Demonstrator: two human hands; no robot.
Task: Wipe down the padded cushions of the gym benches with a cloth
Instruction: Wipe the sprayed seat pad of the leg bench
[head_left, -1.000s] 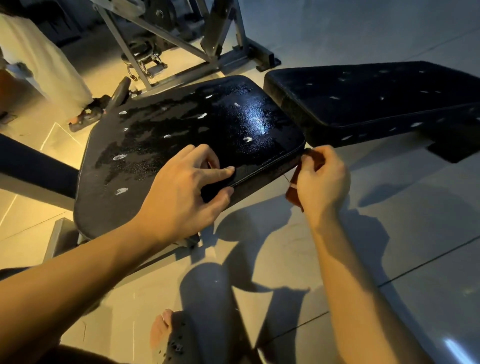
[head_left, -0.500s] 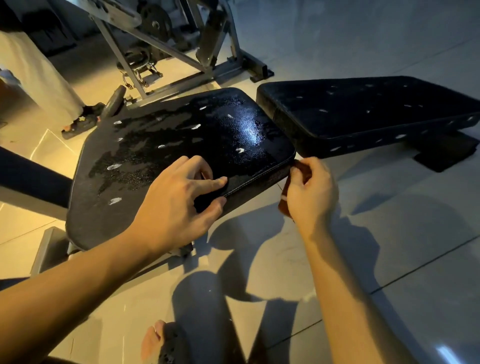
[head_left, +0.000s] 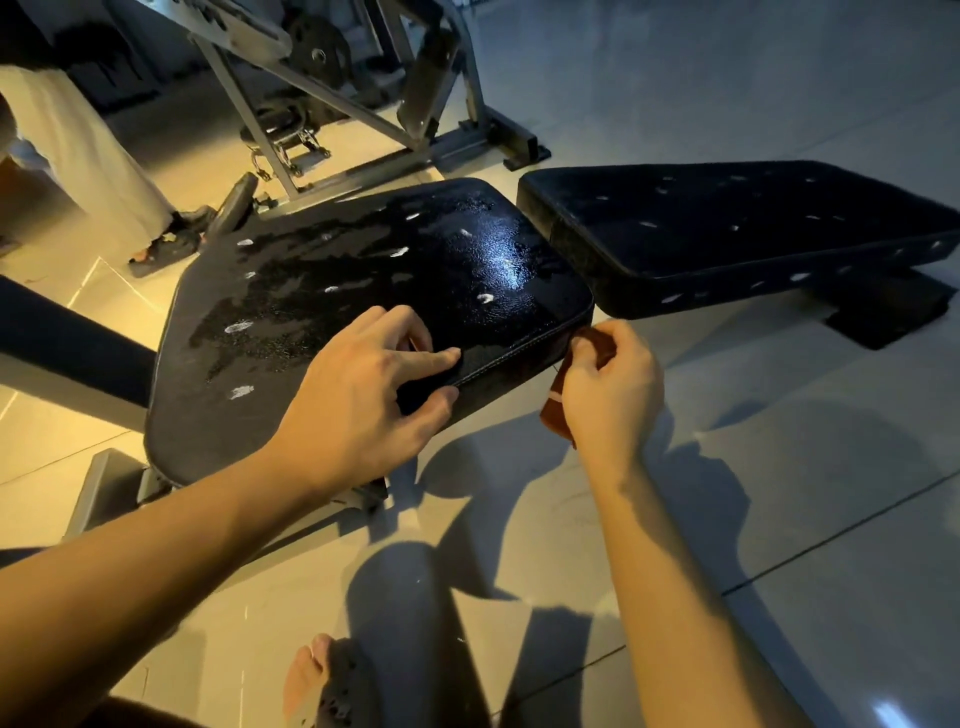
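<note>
Little has moved since a second ago: both hands keep their places at the near edge of the seat cushion, and only the view has tipped, so the pads sit lower in frame.

1. Seat cushion (head_left: 337, 280): black, padded, tapered. Its top is streaked wet, with one glare patch and scattered white flecks.
2. Left hand (head_left: 358, 400): at the cushion's near edge. The index finger lies on top along the seam and the thumb is against the side face below, pinching the edge.
3. Right hand (head_left: 610, 395): at the cushion's near right corner, fingers curled tight round the cloth.
4. Cloth (head_left: 553, 415): reddish-brown and bunched in the right hand. Its upper part is up against the corner's side face and its lower end hangs beneath the hand.
5. Second cushion (head_left: 727, 223): black, long and white-flecked, just beside the seat cushion's right edge with a narrow gap between.
6. Floor (head_left: 779, 467): pale tiles crossed by shadows.
7. Machine frame (head_left: 363, 119): grey steel, beyond the far edge.
8. Trouser leg (head_left: 88, 150): pale, another person's, far left.
9. Sandalled foot (head_left: 322, 680): at the bottom edge of the view.
</note>
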